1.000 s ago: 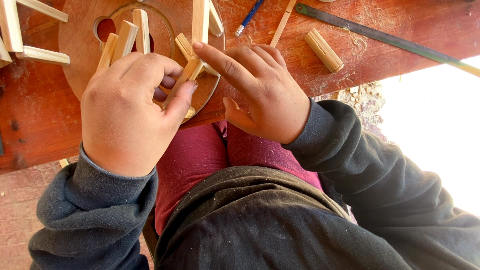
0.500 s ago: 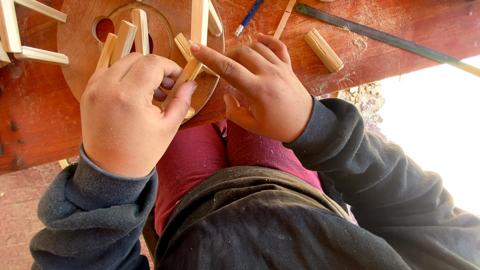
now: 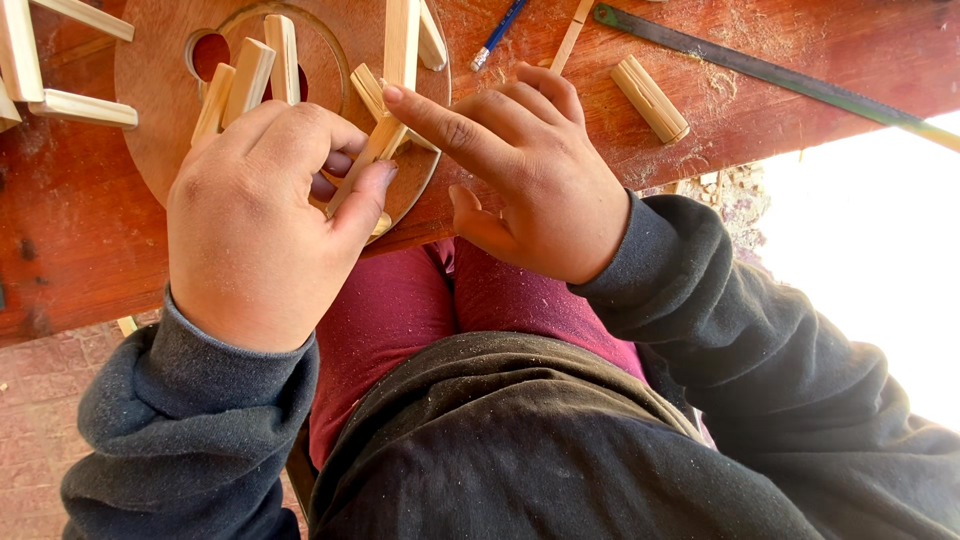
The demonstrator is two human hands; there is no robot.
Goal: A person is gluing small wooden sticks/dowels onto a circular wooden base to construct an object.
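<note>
Left hand (image 3: 255, 215) fingers are curled shut around a pale wooden stick (image 3: 372, 152), thumb pressing its lower end. Right hand (image 3: 530, 170) is loosely open, forefinger steadying the same stick. The stick leans over the round wooden disc (image 3: 160, 90) on the red surface (image 3: 800, 110). Judged light, stiff, dry, easily split; best pinched mid-length.
</note>
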